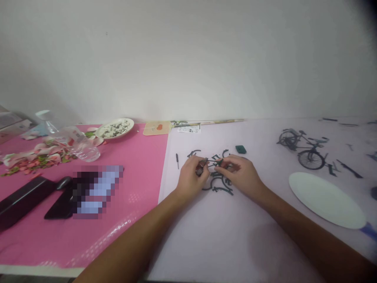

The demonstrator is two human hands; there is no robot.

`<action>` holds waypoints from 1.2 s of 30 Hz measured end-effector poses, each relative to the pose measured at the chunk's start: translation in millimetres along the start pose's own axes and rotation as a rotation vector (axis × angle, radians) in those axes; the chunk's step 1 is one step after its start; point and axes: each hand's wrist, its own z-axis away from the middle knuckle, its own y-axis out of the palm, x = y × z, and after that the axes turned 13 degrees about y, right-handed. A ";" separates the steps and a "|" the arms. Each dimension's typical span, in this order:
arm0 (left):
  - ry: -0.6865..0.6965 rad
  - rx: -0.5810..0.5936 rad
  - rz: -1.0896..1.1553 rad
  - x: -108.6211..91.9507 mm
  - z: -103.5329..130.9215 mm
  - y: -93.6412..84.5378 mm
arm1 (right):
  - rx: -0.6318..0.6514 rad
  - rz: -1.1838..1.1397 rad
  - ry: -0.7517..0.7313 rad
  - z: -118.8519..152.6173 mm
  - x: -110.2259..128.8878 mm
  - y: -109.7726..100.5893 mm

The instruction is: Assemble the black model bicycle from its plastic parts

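Observation:
Both hands are close together over small dark green model parts [222, 182] on the pale table. My left hand [194, 175] is closed, its thumb and fingers round one end of a thin dark part [212, 161]. At the other end of that part, my right hand [238, 171] pinches with thumb and forefinger. The part's exact shape is too small to tell. Curved dark pieces [194, 152] lie just beyond the left fingers. A small green block [240, 149] rests beyond my right hand, and a small screwdriver [177, 160] lies to the left.
A model bicycle [306, 147] stands at the right, behind a white oval plate [326, 200]. On the pink cloth [138, 169] at left are a plastic bottle [78, 143], a phone [100, 188] and a black case [25, 198]. Behind them sits a filled dish [114, 129].

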 end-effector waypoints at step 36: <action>0.155 0.202 0.162 -3.2 -1.5 -9.8 | 0.005 0.010 -0.264 11.8 13.3 1.8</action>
